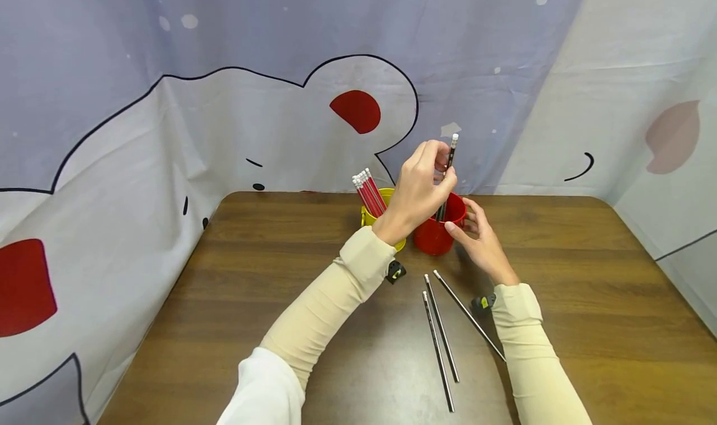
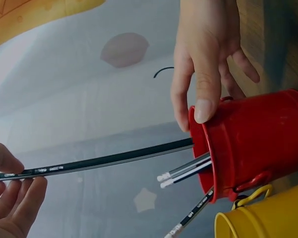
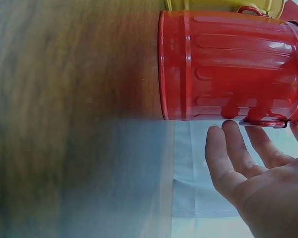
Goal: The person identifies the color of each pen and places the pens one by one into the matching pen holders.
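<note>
My left hand (image 1: 417, 185) pinches a black pencil (image 2: 109, 158) near its white-eraser end. That pencil stands tilted above the red bucket (image 1: 434, 241), its lower end inside the mouth. Three more dark pencils (image 2: 186, 171) lean in the same bucket, erasers outward. At the bucket's right side is my right hand (image 1: 483, 246), its thumb on the rim. In the right wrist view the fingers (image 3: 236, 153) extend loosely beside the bucket wall, fingertips at or near it. Three dark pencils (image 1: 439, 350) lie on the table in front of the bucket.
A yellow bucket (image 2: 268, 218) stands directly left of the red one, holding several red pencils (image 1: 370, 191) with white erasers. Behind the wooden table (image 1: 252, 275) hangs a printed cloth (image 1: 252, 126). The left forearm crosses in front of the yellow bucket.
</note>
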Demonstrator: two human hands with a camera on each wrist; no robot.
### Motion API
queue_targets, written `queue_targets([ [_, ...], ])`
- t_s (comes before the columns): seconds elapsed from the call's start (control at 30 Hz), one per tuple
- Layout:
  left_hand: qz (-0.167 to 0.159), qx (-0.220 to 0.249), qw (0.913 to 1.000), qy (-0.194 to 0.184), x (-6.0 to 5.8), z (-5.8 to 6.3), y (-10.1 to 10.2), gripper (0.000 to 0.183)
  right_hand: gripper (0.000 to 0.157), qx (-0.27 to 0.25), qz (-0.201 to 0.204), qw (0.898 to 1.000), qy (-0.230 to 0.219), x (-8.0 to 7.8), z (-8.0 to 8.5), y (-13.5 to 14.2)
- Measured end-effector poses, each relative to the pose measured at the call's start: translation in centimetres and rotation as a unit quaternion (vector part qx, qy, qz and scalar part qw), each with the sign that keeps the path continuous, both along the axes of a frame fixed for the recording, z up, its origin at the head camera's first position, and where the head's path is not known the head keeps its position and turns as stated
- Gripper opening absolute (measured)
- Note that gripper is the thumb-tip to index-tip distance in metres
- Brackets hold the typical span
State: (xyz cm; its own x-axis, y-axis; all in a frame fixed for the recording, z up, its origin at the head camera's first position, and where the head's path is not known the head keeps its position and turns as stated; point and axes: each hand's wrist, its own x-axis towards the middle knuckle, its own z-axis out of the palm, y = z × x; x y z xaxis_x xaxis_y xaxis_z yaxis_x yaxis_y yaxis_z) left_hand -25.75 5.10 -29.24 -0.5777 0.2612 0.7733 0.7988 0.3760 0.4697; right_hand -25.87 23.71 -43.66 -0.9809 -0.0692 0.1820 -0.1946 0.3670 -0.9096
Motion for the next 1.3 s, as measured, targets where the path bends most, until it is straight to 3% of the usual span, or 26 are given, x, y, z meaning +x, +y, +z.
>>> queue_targets([
  [0.13, 0.006, 0.007, 0.9999, 0.013, -0.5, 0.0, 0.2, 0.018, 0.066, -0.003, 0.000, 1.000, -0.001, 0.0, 0.0, 0.1],
  [0.47, 0.021, -0.008, 0.9997, -0.011, -1.2, -0.6, 0.6, 0.019, 0.066, -0.012, 0.002, 1.000, -0.001, 0.0, -0.1, -0.1],
  [0.83, 0.043, -0.027, 0.9985, -0.022, -1.6, -3.0, 0.3, 0.016, 0.067, -0.008, 0.000, 1.000, 0.001, -0.1, -0.2, -0.3],
  [1.13, 0.053, -0.043, 0.9960, -0.057, -1.4, -5.3, 0.1, 0.013, 0.067, -0.007, 0.000, 1.000, -0.003, 0.1, -0.4, -0.3],
  [1.3, 0.067, -0.054, 0.9946, -0.058, -1.5, -6.5, 0.2, 0.013, 0.067, -0.016, 0.008, 1.000, -0.001, 1.3, 1.6, -1.1],
])
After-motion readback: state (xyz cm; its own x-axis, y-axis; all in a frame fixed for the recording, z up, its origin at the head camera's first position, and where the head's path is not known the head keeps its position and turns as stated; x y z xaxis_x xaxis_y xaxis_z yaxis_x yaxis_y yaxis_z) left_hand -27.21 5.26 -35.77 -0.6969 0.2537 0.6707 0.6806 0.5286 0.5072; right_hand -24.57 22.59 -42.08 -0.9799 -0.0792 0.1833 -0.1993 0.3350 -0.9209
